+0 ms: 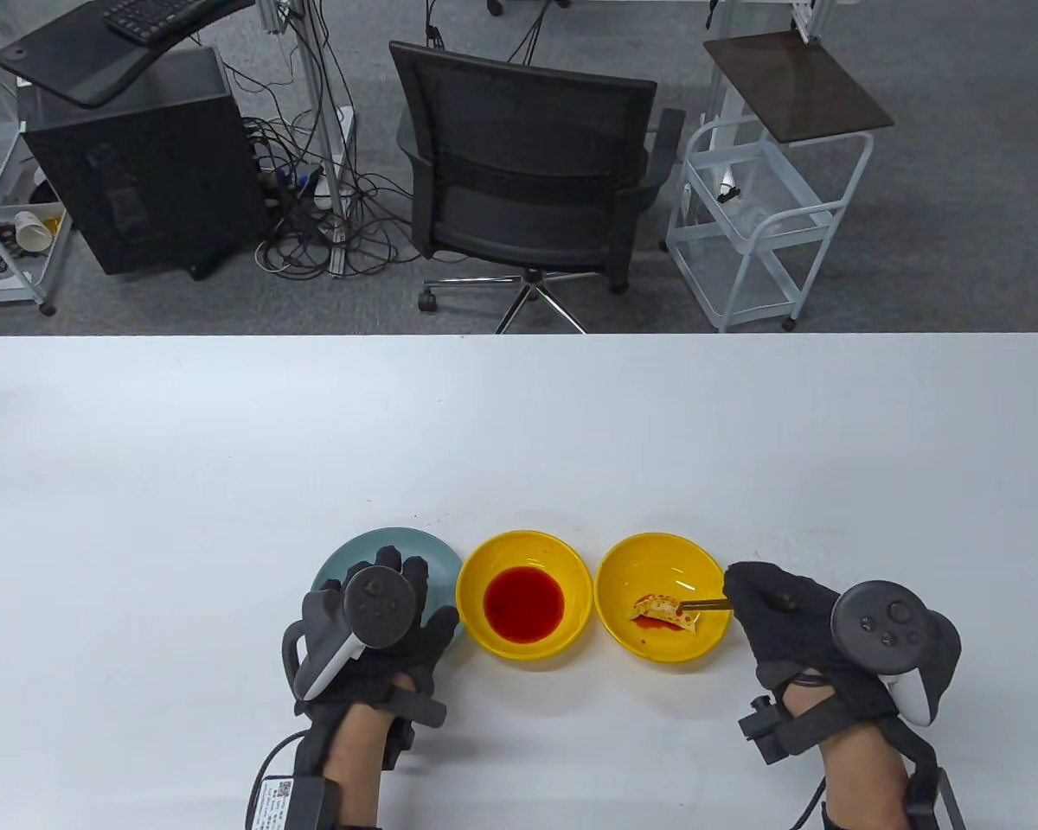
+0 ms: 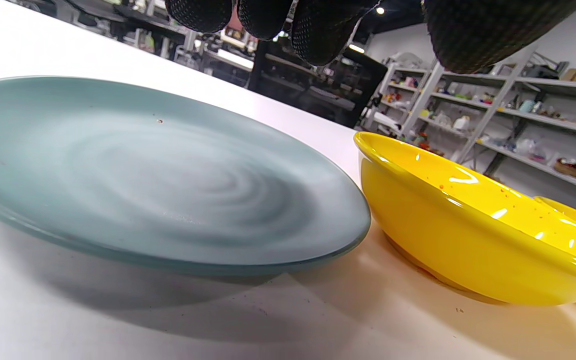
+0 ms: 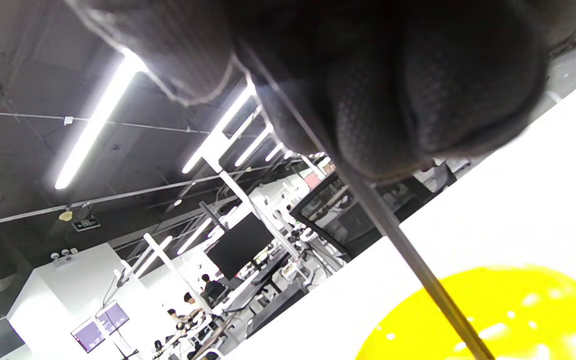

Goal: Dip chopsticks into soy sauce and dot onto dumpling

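Observation:
A yellow bowl in the middle holds red sauce. A second yellow bowl to its right holds a sauce-stained dumpling. My right hand grips the chopsticks, whose tips lie on the dumpling. In the right wrist view a chopstick runs from my fingers down toward the yellow bowl. My left hand rests over a blue-grey plate, holding nothing. The plate and the sauce bowl show in the left wrist view.
The three dishes stand in a row near the white table's front edge. An office chair, a computer tower and a white cart stand beyond the far edge.

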Available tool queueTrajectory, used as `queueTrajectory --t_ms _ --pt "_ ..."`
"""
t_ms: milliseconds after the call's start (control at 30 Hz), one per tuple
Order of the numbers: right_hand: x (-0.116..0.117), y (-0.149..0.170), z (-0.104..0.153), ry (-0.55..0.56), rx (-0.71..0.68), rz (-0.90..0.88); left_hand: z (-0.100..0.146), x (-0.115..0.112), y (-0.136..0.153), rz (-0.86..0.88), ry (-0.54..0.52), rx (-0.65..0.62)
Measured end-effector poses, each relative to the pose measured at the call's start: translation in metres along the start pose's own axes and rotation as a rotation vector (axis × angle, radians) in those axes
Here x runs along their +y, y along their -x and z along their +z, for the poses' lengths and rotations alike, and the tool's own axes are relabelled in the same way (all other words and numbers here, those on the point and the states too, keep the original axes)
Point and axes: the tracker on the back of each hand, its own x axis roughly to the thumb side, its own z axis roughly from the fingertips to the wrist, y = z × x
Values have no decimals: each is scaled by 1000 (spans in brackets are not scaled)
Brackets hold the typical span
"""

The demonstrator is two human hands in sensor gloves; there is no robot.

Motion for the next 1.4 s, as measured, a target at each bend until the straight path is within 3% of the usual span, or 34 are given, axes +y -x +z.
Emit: queueTrajectory --t_ms 267,633,967,1400 --pt "-1 0 1 -17 14 33 0 0 1 0 5 6" --pt "0 -22 10 103 -207 -56 0 0 1 -1 5 6" --pt "48 -49 18 15 -408 11 0 0 1 -8 -2 1" --pt "103 -52 22 -165 -427 128 0 -1 0 -9 0 -1"
